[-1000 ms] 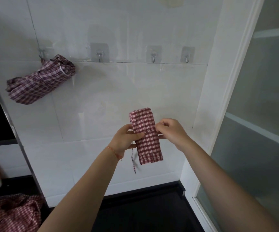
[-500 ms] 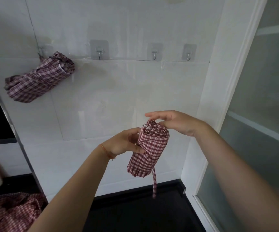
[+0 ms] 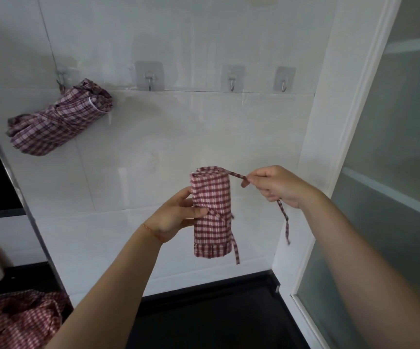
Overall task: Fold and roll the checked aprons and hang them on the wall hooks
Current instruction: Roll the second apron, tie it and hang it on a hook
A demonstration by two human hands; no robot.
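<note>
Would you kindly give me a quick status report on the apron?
Left hand grips rolled apron. Right hand pinches its strap, pulled sideways. Three hooks free, nearest. Nothing in the way.

Left hand [image 3: 176, 217] gripping upright rolled apron [image 3: 211, 212], right hand [image 3: 277, 185] pinching its strap [image 3: 237, 175], white tiled wall [image 3: 178, 137]

Lying cut off by the bottom-left corner: a heap of checked cloth [image 3: 14, 321]. Hiding behind the hanging apron roll [image 3: 60, 119]: most of the leftmost hook [image 3: 61, 79]. Blurring at its tip: the strap [image 3: 285, 222] trailing from the right hand [image 3: 277, 185].
</note>
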